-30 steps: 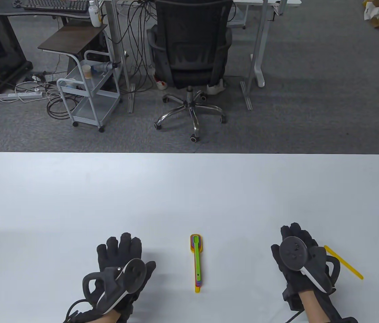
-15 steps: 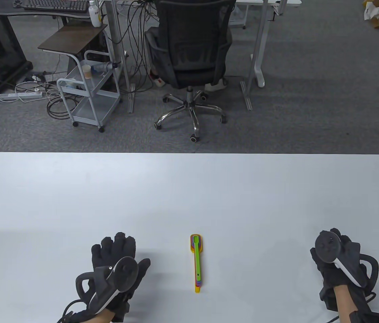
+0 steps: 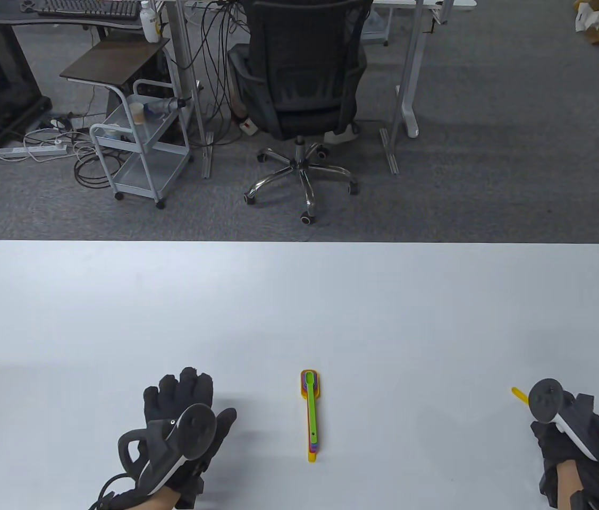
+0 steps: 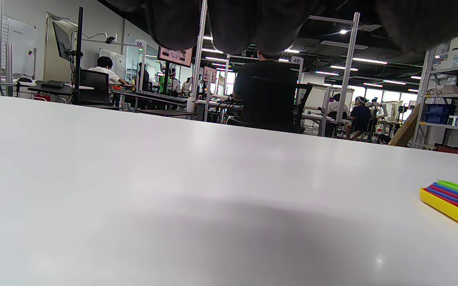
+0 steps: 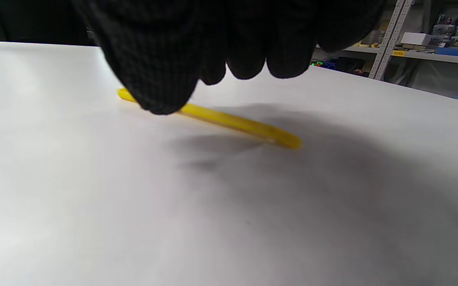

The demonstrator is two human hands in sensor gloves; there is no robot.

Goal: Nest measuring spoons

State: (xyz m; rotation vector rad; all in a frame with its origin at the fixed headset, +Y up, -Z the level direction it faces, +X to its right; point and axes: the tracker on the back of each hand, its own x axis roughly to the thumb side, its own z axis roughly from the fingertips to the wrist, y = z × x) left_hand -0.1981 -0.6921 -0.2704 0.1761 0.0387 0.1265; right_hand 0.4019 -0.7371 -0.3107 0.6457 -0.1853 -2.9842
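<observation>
Left hand [image 3: 182,419] lies flat, palm down, fingers spread and extended toward 12 o'clock, gripping nothing; right hand [image 3: 570,441] holds nothing, its fingers [image 5: 161,71] hanging curled just above a yellow stick [image 5: 229,121] that lies on the table [image 3: 299,308], though contact cannot be confirmed. The nested measuring spoons [image 3: 310,414] lie at table centre near the 6 o'clock edge, between both hands and apart from each, handles toward 6 o'clock. Broad bare surface extends toward 12 o'clock; right hand sits near the 3 o'clock edge.
</observation>
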